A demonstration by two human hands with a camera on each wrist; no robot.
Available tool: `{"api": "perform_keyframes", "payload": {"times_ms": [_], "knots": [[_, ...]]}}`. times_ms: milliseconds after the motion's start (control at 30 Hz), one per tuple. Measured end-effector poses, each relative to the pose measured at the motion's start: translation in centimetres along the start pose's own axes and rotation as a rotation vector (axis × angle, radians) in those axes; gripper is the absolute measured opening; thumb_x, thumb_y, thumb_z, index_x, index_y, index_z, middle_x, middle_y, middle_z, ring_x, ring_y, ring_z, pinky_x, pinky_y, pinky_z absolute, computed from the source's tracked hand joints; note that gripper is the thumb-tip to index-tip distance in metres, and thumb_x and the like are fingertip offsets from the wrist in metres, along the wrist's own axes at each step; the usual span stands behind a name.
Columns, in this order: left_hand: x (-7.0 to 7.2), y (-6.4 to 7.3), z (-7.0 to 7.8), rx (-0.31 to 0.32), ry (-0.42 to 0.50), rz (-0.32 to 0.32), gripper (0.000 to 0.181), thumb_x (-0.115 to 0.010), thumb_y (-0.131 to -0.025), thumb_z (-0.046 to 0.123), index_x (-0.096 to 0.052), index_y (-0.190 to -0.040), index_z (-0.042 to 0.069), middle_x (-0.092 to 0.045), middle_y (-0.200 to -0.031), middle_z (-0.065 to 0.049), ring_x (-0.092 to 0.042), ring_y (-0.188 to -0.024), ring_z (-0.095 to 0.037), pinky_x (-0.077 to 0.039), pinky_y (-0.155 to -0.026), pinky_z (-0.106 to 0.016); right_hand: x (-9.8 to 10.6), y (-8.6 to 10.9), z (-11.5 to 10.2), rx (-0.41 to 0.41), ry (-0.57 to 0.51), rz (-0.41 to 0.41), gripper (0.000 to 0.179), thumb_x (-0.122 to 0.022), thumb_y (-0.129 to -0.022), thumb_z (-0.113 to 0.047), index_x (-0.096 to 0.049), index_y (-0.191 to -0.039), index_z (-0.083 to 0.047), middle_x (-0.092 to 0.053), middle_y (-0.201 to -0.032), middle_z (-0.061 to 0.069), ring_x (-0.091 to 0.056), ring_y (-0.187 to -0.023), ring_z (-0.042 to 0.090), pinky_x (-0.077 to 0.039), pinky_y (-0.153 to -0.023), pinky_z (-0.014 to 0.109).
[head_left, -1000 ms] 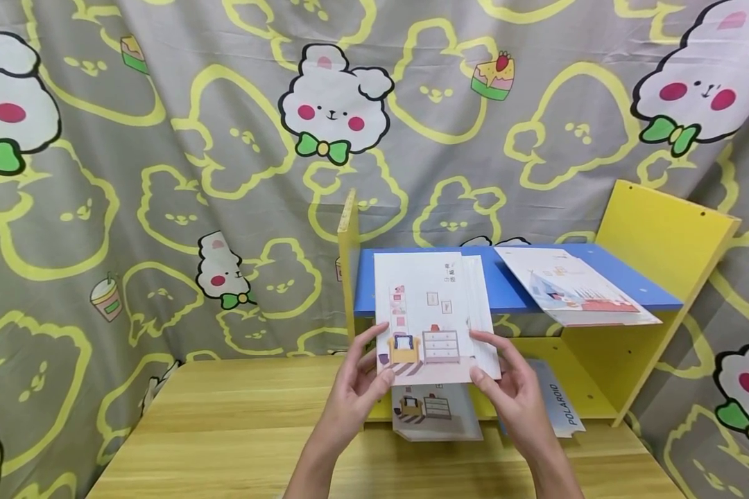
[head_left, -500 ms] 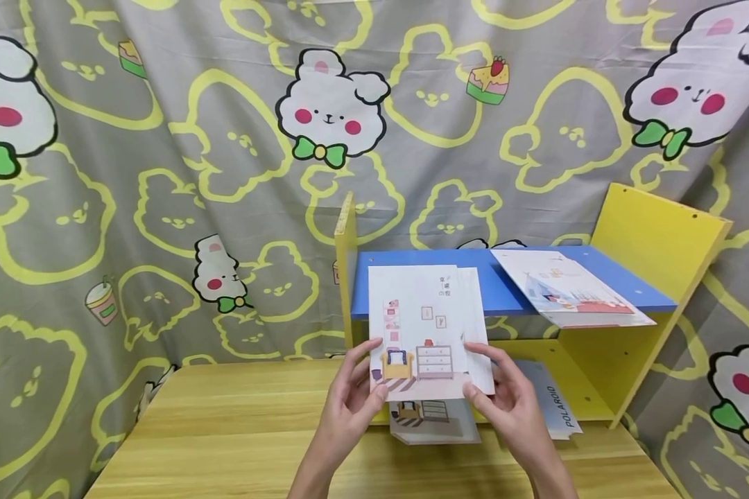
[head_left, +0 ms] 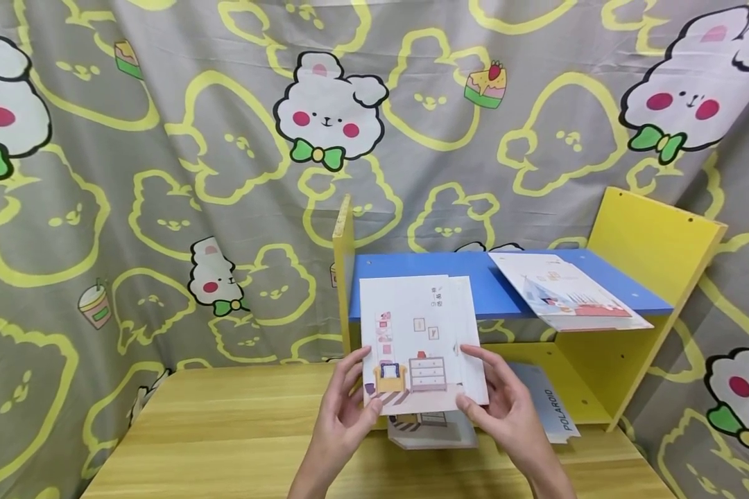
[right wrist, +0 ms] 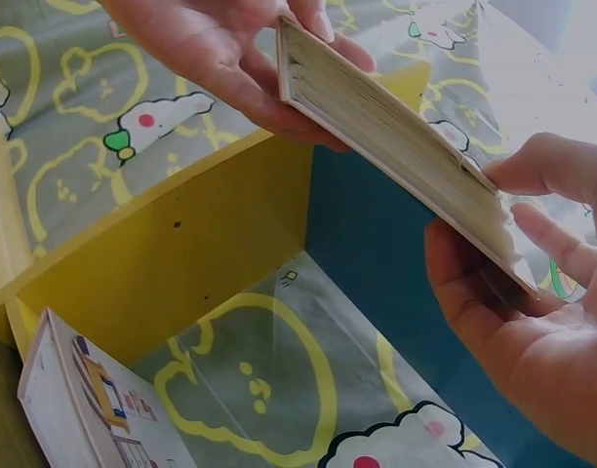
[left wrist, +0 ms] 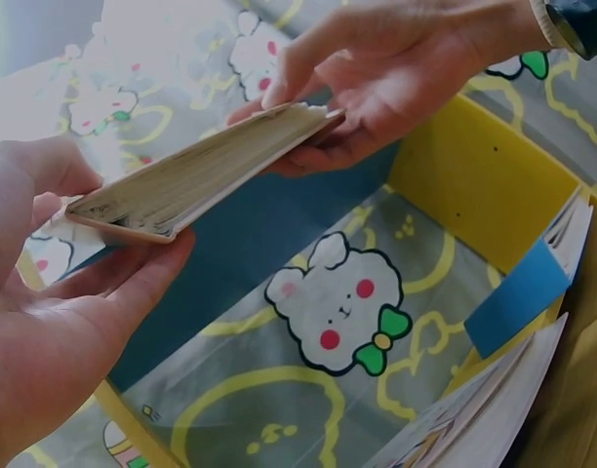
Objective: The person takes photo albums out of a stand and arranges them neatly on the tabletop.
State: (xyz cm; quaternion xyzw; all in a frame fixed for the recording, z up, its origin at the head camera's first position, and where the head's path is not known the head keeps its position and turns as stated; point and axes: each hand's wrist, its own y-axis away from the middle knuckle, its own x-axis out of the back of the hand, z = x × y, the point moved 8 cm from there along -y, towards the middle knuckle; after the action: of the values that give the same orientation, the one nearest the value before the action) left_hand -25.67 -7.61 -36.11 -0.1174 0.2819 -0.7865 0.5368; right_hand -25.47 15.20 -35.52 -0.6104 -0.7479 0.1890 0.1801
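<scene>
A white hardcover book [head_left: 418,346] with an armchair and chest of drawers drawn on its cover is held up in front of me, tilted, by both hands. My left hand [head_left: 347,405] pinches its lower left edge, thumb on the cover and fingers beneath. On the opposite side my right hand [head_left: 499,395] grips the lower right edge the same way. Both wrist views show the page edges of the book [left wrist: 211,161], with the left hand [left wrist: 94,263] and right hand [right wrist: 533,292] at opposite ends. A similar book [head_left: 433,433] stands below it, partly hidden.
Behind is a yellow shelf unit with a blue board [head_left: 431,263]. A white book with a tent picture [head_left: 568,291] lies on that board, jutting over its front. A blue-grey book marked POLAROID [head_left: 546,402] sits on the lower yellow shelf. The wooden table [head_left: 225,416] extends left.
Both hands have drawn the book lower and slightly left in the head view, so it covers more of the book below. The grip looks the same.
</scene>
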Motion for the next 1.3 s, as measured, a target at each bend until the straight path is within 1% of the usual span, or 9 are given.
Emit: {"api": "perform_keyframes", "payload": {"times_ms": [133, 300, 500, 567, 700, 833, 933, 1200, 1300], "knots": [[0.0, 0.2, -0.1, 0.010, -0.005, 0.007, 0.073, -0.057, -0.095, -0.015, -0.032, -0.158, 0.012, -0.042, -0.148, -0.027, -0.054, -0.129, -0.037, -0.052, -0.102, -0.044, 0.1, 0.1, 0.0, 0.004, 0.003, -0.008, 0.069, -0.068, -0.093, 0.010, -0.039, -0.154, -0.005, -0.050, -0.143, 0.021, -0.062, -0.121, 0.022, -0.060, -0.089, 0.036], [0.1, 0.5, -0.1, 0.014, 0.000, 0.010, 0.073, -0.058, -0.094, -0.015, -0.033, -0.157, 0.010, -0.042, -0.148, -0.028, -0.056, -0.129, -0.036, -0.052, -0.101, -0.044, 0.3, 0.1, 0.2, -0.005, -0.006, -0.003, 0.067, -0.068, -0.095, 0.007, -0.039, -0.154, -0.005, -0.045, -0.148, 0.023, -0.059, -0.126, 0.021, -0.059, -0.092, 0.036], [0.1, 1.0, 0.0, 0.036, 0.014, 0.010, 0.071, -0.059, -0.094, -0.014, -0.034, -0.156, 0.010, -0.039, -0.151, -0.026, -0.054, -0.130, -0.035, -0.053, -0.101, -0.043, 0.4, 0.3, 0.5, -0.049, -0.040, 0.030, 0.062, -0.065, -0.097, 0.005, -0.042, -0.153, -0.005, -0.042, -0.153, 0.021, -0.055, -0.132, 0.021, -0.055, -0.098, 0.035], [0.3, 1.1, 0.0, 0.044, 0.011, 0.020, 0.071, -0.060, -0.094, -0.014, -0.035, -0.156, 0.011, -0.038, -0.152, -0.025, -0.054, -0.129, -0.035, -0.053, -0.100, -0.043, 0.3, 0.3, 0.5, -0.051, -0.050, 0.027, 0.062, -0.065, -0.097, 0.005, -0.042, -0.153, -0.004, -0.042, -0.153, 0.022, -0.055, -0.132, 0.022, -0.056, -0.098, 0.036], [0.6, 1.1, 0.1, 0.040, 0.003, 0.034, 0.071, -0.061, -0.093, -0.015, -0.036, -0.155, 0.010, -0.039, -0.152, -0.025, -0.054, -0.130, -0.034, -0.053, -0.100, -0.044, 0.2, 0.4, 0.5, -0.044, -0.059, 0.015, 0.062, -0.065, -0.097, 0.006, -0.042, -0.153, -0.004, -0.044, -0.152, 0.019, -0.056, -0.129, 0.022, -0.057, -0.096, 0.036], [0.8, 1.1, 0.3, 0.028, -0.004, 0.036, 0.070, -0.063, -0.093, -0.014, -0.037, -0.155, 0.008, -0.040, -0.152, -0.025, -0.055, -0.129, -0.033, -0.053, -0.100, -0.044, 0.0, 0.6, 0.4, -0.020, -0.066, -0.005, 0.061, -0.065, -0.096, 0.008, -0.042, -0.153, -0.001, -0.046, -0.151, 0.017, -0.059, -0.126, 0.022, -0.058, -0.094, 0.036], [1.1, 1.3, 0.4, 0.032, -0.018, 0.046, 0.070, -0.065, -0.093, -0.013, -0.038, -0.154, 0.008, -0.041, -0.151, -0.025, -0.056, -0.127, -0.033, -0.055, -0.098, -0.042, -0.3, 0.7, 0.3, -0.007, -0.064, -0.020, 0.061, -0.065, -0.096, 0.008, -0.042, -0.152, 0.000, -0.047, -0.149, 0.018, -0.060, -0.124, 0.022, -0.059, -0.092, 0.037], [1.9, 1.7, 0.6, 0.063, -0.056, 0.088, 0.070, -0.068, -0.091, -0.012, -0.042, -0.152, 0.011, -0.045, -0.150, -0.023, -0.059, -0.123, -0.034, -0.059, -0.090, -0.039, -0.6, 0.9, 0.6, -0.075, -0.009, 0.023, 0.063, -0.070, -0.094, 0.005, -0.047, -0.151, -0.006, -0.049, -0.147, 0.018, -0.063, -0.120, 0.025, -0.060, -0.089, 0.040], [1.9, 1.8, 0.8, 0.069, -0.071, 0.094, 0.070, -0.070, -0.090, -0.011, -0.044, -0.151, 0.011, -0.046, -0.149, -0.023, -0.060, -0.121, -0.033, -0.060, -0.088, -0.039, -0.5, 1.0, 0.5, -0.083, 0.012, 0.025, 0.065, -0.072, -0.092, 0.005, -0.047, -0.151, -0.008, -0.048, -0.148, 0.018, -0.063, -0.120, 0.026, -0.060, -0.088, 0.040]]}}
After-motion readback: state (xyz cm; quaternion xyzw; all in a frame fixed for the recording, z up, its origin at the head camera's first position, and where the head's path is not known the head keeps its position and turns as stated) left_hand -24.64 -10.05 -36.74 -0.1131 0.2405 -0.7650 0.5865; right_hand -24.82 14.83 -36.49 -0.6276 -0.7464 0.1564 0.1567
